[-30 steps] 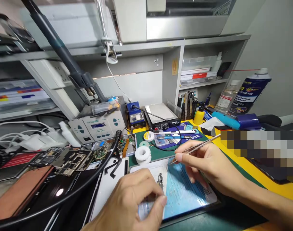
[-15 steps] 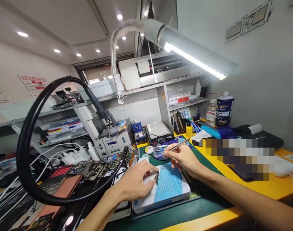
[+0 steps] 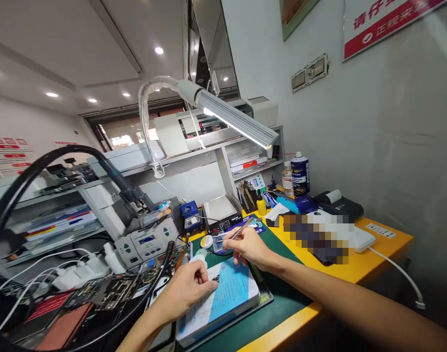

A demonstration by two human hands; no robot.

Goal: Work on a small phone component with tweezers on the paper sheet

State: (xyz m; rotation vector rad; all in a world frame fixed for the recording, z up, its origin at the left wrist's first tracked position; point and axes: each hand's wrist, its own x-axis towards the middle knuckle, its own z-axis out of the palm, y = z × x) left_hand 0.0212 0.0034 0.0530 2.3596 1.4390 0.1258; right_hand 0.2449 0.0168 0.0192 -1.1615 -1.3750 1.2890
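My left hand [image 3: 189, 288] rests on a blue and white pad [image 3: 223, 299] and pinches a small dark metal part [image 3: 215, 278] at its fingertips. Just behind the pad, my right hand [image 3: 247, 247] holds metal tweezers [image 3: 241, 230] in a pen-like grip, their far end angled up toward the back. The pad lies on a green cutting mat [image 3: 278, 303] at the front of the yellow bench [image 3: 373, 256].
A soldering station [image 3: 148, 242], solder spool [image 3: 206, 241], hot plate [image 3: 219, 217] and tool cup [image 3: 248, 195] stand behind the mat. Circuit boards [image 3: 113, 291] and a black hose [image 3: 33, 166] lie left. A spray can [image 3: 300, 173] and a lit desk lamp [image 3: 238, 120] are right and above.
The view has tilted up and pulled back, so the hands look smaller and lower. Both hands keep their hold over the pad; the tweezers stay in my right hand.
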